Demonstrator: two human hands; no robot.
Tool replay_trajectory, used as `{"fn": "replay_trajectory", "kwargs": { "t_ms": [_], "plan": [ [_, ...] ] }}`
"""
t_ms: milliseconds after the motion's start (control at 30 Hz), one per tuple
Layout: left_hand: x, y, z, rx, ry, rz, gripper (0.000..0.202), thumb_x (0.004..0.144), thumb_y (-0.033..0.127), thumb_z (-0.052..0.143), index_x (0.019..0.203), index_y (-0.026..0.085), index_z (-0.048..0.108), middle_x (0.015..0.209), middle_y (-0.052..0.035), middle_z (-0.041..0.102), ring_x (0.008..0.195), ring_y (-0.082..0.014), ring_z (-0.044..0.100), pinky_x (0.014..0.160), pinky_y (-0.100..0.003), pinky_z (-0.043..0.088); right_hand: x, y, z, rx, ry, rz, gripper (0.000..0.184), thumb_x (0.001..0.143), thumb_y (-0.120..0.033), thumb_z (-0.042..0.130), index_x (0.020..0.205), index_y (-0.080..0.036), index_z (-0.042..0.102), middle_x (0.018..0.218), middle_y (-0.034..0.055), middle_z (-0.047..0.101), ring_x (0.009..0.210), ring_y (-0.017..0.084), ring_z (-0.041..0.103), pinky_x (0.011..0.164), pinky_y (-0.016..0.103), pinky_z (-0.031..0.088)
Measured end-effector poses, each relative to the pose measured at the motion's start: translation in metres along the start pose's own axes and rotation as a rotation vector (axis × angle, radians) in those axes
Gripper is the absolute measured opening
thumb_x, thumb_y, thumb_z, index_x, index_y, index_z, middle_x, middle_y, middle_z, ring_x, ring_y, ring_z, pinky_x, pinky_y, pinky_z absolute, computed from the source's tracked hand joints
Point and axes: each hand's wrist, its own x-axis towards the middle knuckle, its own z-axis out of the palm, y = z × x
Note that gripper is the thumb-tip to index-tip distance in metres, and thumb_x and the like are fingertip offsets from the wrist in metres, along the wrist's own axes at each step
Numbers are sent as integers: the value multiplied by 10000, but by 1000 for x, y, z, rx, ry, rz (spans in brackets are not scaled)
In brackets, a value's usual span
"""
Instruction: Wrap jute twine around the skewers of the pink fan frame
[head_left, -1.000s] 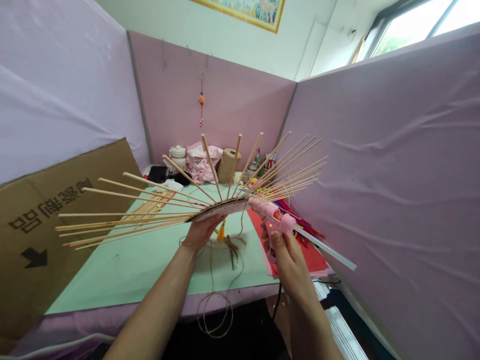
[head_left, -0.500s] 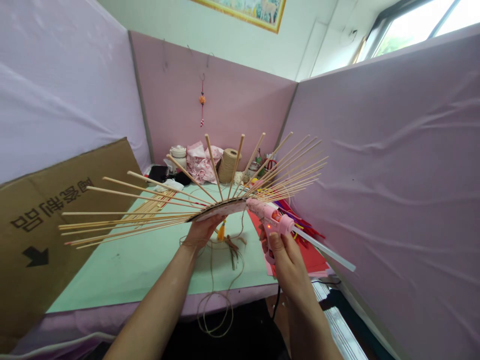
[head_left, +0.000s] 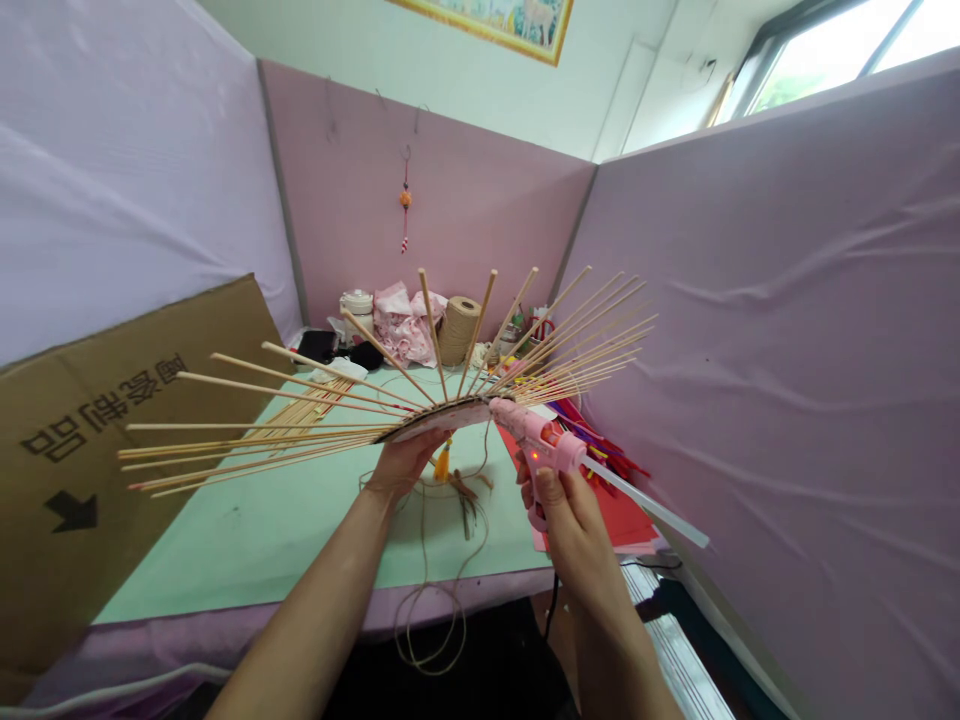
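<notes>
My left hand (head_left: pixel 409 462) grips a round cardboard disc (head_left: pixel 435 421) from below, holding it tilted nearly edge-on above the table. Thin wooden sticks (head_left: pixel 390 357) fan out from the disc's edge on all visible sides. In my right hand (head_left: pixel 562 500) is a pink hot glue gun (head_left: pixel 536 432), its small light glowing. A clear glue stick (head_left: pixel 645 500) protrudes from its back end. The gun's nozzle is at the right edge of the disc; whether it touches is hard to tell. Loose twine (head_left: pixel 424 600) and a yellow tassel (head_left: pixel 442 463) hang below the disc.
On the green tabletop (head_left: pixel 247 550) lie spare sticks (head_left: pixel 300 410) at left and red sheets (head_left: pixel 622 515) at right. A twine spool (head_left: pixel 460 332), pink cloth (head_left: pixel 409 325) and a white jar (head_left: pixel 356 312) stand at the back. A cardboard sheet (head_left: pixel 112 480) leans at left.
The disc's sticks have tilted slightly to the right at their upper tips. The glue gun has shifted a little to the left, still at the disc's edge.
</notes>
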Motion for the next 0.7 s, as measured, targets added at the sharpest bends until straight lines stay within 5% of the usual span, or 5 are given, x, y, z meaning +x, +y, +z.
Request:
{"fn": "replay_trajectory", "kwargs": {
  "t_ms": [700],
  "plan": [
    [-3,4,7,-1,-7,14,337,497,172,874,814,187,762,915,-48,756,949,-241,682,980,-445,503,1,3,3,-11,-40,-44,485,882,-623,483,941,-165,627,742,21,555,626,132,457,561,261,379]
  ]
}}
